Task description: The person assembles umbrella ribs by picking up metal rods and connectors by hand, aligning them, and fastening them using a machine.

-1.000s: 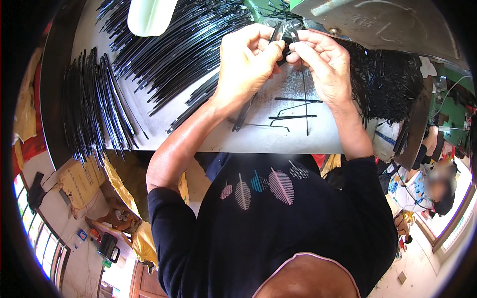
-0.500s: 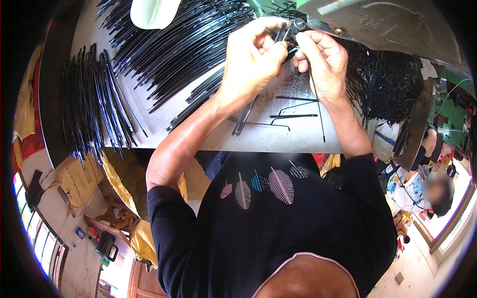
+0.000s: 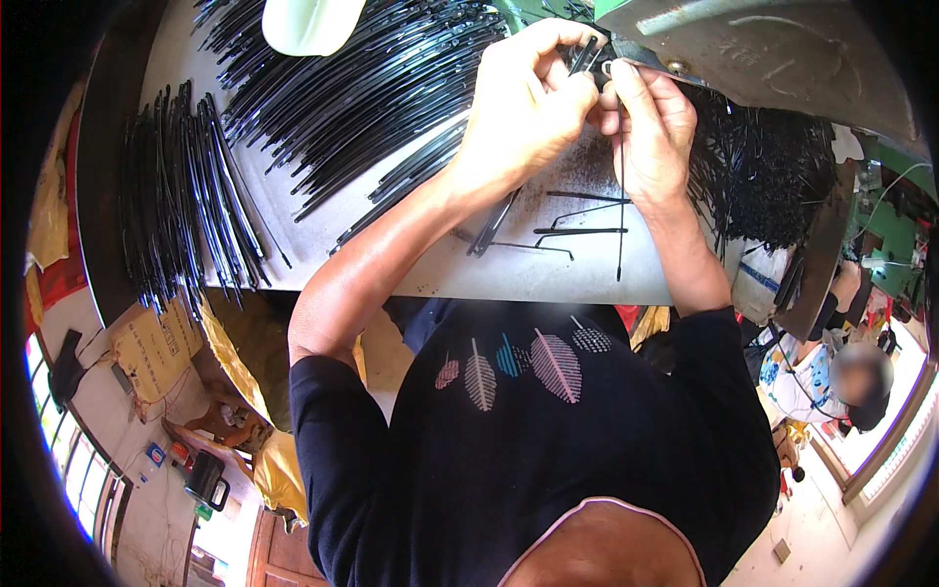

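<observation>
My left hand (image 3: 533, 108) is closed around a narrow black strip (image 3: 495, 223); one end pokes up past the fingertips and the rest slants down below the wrist. Beside it, my right hand (image 3: 653, 132) pinches a thin black rod (image 3: 620, 245) that hangs straight down over the worktop (image 3: 430, 279). The fingertips of both hands nearly meet just under the edge of a metal machine housing (image 3: 773, 49). What exactly the fingertips touch there is partly hidden. Below the hands, a few loose black strips and bent rods (image 3: 582, 231) lie on the worktop.
A large heap of black strips (image 3: 362, 108) covers the back left, with a smaller bundle (image 3: 191, 196) at the left edge. A pale green scoop-like piece (image 3: 308, 24) lies over the heap. Thin black rods (image 3: 763, 166) are piled at the right. Another person (image 3: 822, 377) is farther right.
Both hands have shifted a little up and to the right, closer to the machine housing. The hanging rod has swung from a slant to nearly vertical.
</observation>
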### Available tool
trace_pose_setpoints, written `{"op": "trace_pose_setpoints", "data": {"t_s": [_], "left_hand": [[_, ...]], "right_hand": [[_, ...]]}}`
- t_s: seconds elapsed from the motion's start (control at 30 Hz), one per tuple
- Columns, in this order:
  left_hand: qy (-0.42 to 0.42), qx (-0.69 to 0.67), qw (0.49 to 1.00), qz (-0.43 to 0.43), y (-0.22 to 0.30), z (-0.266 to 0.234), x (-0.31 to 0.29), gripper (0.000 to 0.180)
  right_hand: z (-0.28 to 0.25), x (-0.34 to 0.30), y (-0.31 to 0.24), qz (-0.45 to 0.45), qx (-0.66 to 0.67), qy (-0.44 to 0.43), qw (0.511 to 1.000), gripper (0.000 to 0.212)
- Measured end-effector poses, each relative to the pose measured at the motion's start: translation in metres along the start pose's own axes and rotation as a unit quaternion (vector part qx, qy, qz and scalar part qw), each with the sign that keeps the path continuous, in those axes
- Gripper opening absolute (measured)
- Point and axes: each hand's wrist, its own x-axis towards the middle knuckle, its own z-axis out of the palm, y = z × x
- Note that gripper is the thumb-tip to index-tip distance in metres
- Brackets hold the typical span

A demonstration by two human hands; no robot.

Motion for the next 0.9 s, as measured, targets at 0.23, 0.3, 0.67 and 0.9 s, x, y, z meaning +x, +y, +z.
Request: {"op": "trace_pose_setpoints", "data": {"t_s": [0.23, 0.3, 0.67, 0.9], "left_hand": [[-0.022, 0.062, 0.997, 0.048, 0.001, -0.006, 0.005, 0.025], [-0.047, -0.004, 0.998, -0.042, 0.01, -0.009, 0.003, 0.025], [-0.026, -0.095, 0.987, -0.129, 0.008, -0.002, 0.001, 0.017], [-0.002, -0.108, 0.984, -0.139, 0.007, 0.004, 0.0, 0.019]], "right_hand": [[-0.004, 0.007, -0.016, 0.058, -0.088, 0.009, 0.994, 0.016], [-0.017, 0.014, -0.021, 0.158, -0.061, -0.085, 0.982, 0.022], [0.004, -0.042, -0.014, 0.218, -0.11, -0.177, 0.953, 0.032], [0.003, -0.043, -0.013, 0.245, -0.068, -0.165, 0.953, 0.032]]}}
